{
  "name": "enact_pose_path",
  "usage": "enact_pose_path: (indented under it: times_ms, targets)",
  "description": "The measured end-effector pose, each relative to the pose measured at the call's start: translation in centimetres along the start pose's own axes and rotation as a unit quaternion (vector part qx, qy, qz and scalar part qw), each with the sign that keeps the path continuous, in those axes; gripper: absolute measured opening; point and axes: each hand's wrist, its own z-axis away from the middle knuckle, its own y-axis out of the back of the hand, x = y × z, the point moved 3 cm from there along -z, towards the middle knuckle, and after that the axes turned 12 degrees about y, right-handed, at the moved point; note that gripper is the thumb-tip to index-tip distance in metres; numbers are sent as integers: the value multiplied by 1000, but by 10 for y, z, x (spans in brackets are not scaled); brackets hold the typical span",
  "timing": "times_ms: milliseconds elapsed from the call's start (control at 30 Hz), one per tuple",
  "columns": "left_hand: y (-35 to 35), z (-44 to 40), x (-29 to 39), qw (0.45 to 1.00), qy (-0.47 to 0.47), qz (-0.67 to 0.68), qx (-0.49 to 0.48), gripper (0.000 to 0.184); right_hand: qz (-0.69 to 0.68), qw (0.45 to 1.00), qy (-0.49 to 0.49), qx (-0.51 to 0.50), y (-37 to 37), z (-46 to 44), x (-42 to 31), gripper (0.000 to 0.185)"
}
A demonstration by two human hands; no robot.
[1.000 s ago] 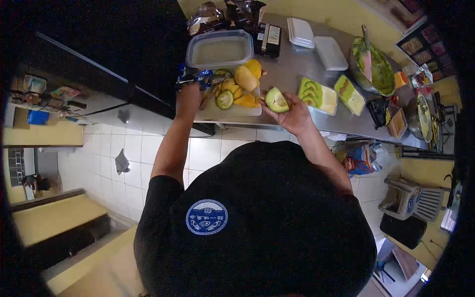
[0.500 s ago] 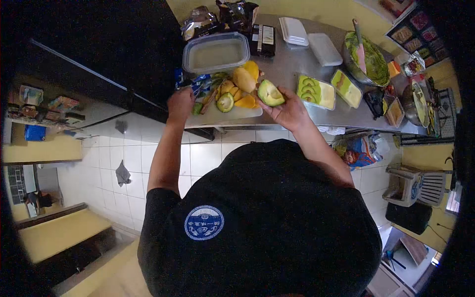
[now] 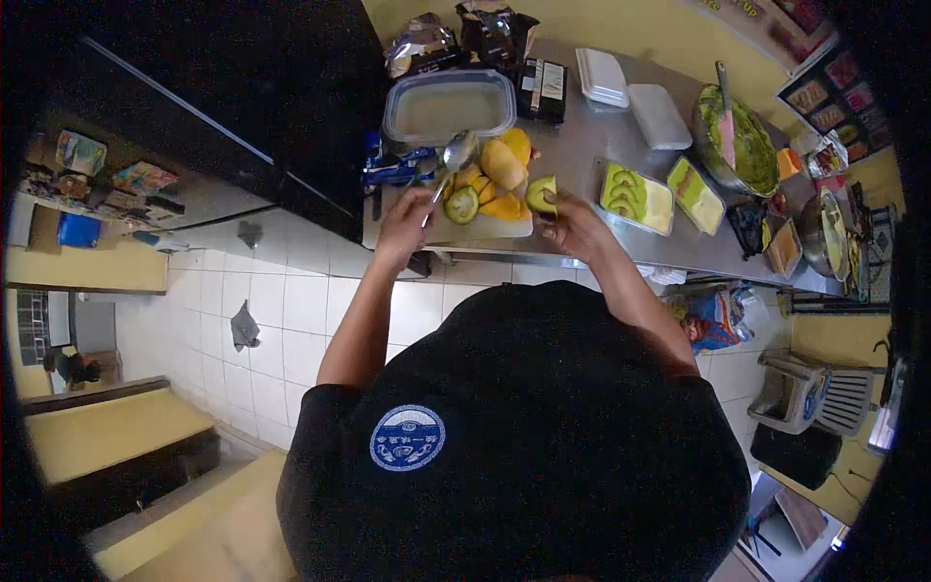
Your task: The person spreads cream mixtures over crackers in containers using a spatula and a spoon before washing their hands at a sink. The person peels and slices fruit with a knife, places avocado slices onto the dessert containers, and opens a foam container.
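Observation:
My left hand (image 3: 403, 225) is closed around the handle of a metal spoon (image 3: 460, 151), whose bowl points up and away over the cutting board. In my right hand (image 3: 580, 227) is an avocado half (image 3: 542, 192), tilted and held by the fingers beside the board's right edge. On the white cutting board (image 3: 499, 229) lie another cut avocado piece (image 3: 462, 205) and several yellow mango pieces (image 3: 503, 166). To the right of my right hand stands a clear tub (image 3: 652, 204) with avocado slices fanned over a pale and green filling.
Behind the board is a plastic container (image 3: 450, 109). A second filled tub (image 3: 696, 197), white foam boxes (image 3: 661, 116) and a bowl of green mash (image 3: 754, 155) with a spatula stand on the steel table. A black box (image 3: 542, 91) sits at the back.
My left hand has come up from the board's left side with a spoon. My right hand has turned the avocado half, so its cut face is less visible. The view has shifted slightly.

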Motion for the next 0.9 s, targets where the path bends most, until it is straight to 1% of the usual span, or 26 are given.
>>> enact_pose_path:
  times_ms: [33, 67, 100, 133, 200, 233, 267, 300, 367, 400, 467, 500, 567, 600, 667, 700, 767, 900]
  targets:
    - [-3, 5, -7, 946, 258, 177, -83, 18, -53, 998, 6, -33, -4, 2, 0, 40]
    - [-8, 12, 4, 790, 488, 335, -158, 21, -106, 992, 11, -66, -10, 4, -2, 40]
    - [-10, 11, 8, 807, 474, 314, -160, 24, -105, 992, 12, -66, -13, 4, -3, 40]
    - [-12, 12, 15, 807, 473, 314, -160, 24, -128, 989, 25, -71, -16, 3, -5, 41]
    - [-10, 6, 40, 850, 433, 260, -148, 26, -150, 985, 41, -75, -32, 6, -15, 41]
    - [-19, 9, 25, 932, 296, 158, -135, 31, -220, 973, 44, -55, -44, 10, -24, 40]
    - [-19, 7, 34, 933, 294, 158, -138, 31, -289, 955, 49, -36, -50, 13, -30, 39]
    - [-15, 6, 54, 952, 244, 142, -119, 34, -290, 955, 52, -34, -43, 10, -27, 39]
    - [-14, 4, 78, 980, 146, 98, -92, 39, -353, 920, 105, -137, -38, 2, -25, 38]
    - [-13, 4, 85, 980, 144, 99, -95, 39, -353, 919, 108, -135, -38, 0, -27, 38]
    - [-12, 5, 98, 988, 95, -25, -117, 44, -305, 943, 124, 44, -36, -7, -25, 24]
    - [-15, 6, 101, 988, 93, -25, -119, 44, -306, 943, 126, 45, -37, -7, -24, 24]
    - [-18, 5, 110, 996, 15, -71, -54, 51, -269, 946, 169, 65, -40, -4, -25, 20]
    - [-19, 6, 112, 996, 13, -71, -55, 51, -270, 946, 170, 65, -43, -2, -26, 20]
    - [-22, 5, 113, 990, 33, -113, -82, 57, -265, 936, 188, 133, -47, 4, -30, 22]
    - [-24, 5, 114, 990, 32, -113, -83, 57, -265, 936, 189, 134, -51, 7, -32, 22]
    - [-26, 5, 113, 989, 29, -124, -76, 60, -305, 921, 188, 150, -55, 10, -34, 34]
    - [-30, 4, 108, 987, 13, -144, -63, 62, -301, 921, 208, 131, -47, 2, -25, 36]
